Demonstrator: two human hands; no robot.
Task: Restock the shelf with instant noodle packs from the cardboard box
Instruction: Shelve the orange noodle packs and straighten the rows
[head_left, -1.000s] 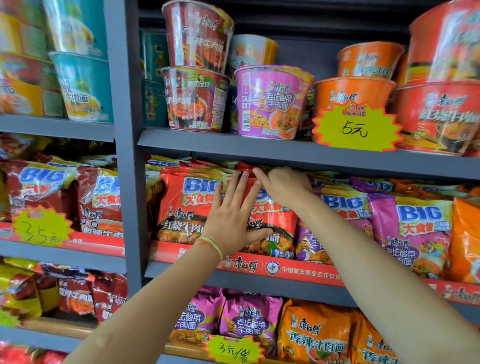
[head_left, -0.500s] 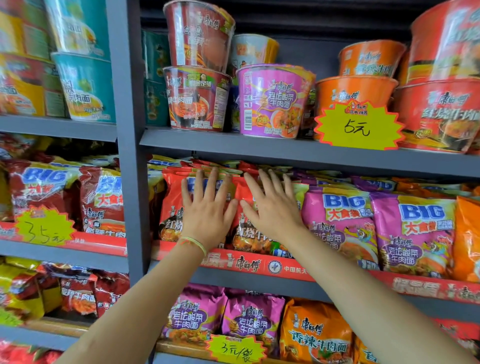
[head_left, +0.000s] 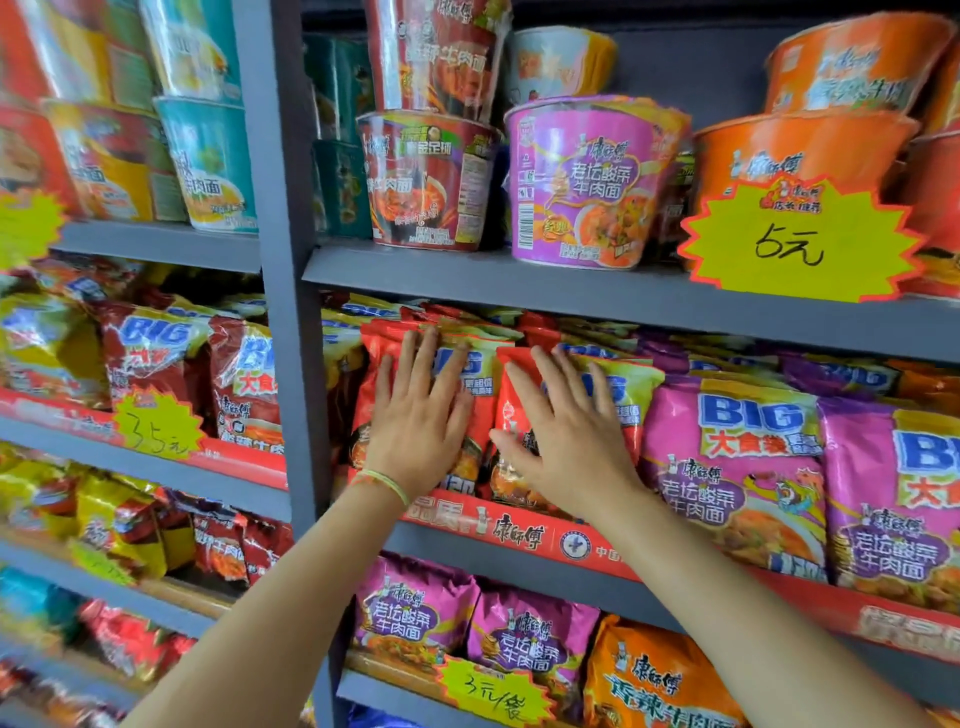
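Observation:
Two red "BIG" instant noodle packs stand side by side at the left end of the middle shelf (head_left: 519, 538). My left hand (head_left: 418, 423) lies flat, fingers spread, on the left red pack (head_left: 467, 364). My right hand (head_left: 566, 431) presses flat on the right red pack (head_left: 631, 387). Neither hand grips anything. More red packs are stacked behind these two. The cardboard box is out of view.
Purple "BIG" packs (head_left: 737, 467) fill the shelf to the right. Noodle cups (head_left: 587, 182) stand on the shelf above, with a yellow price tag (head_left: 795, 241). A grey upright post (head_left: 288, 312) borders the bay on the left. Purple and orange packs (head_left: 524, 639) sit below.
My right hand went from a fist at the packs' top edge to a flat palm on the right red pack. My left hand slid left onto the left pack. The view came closer.

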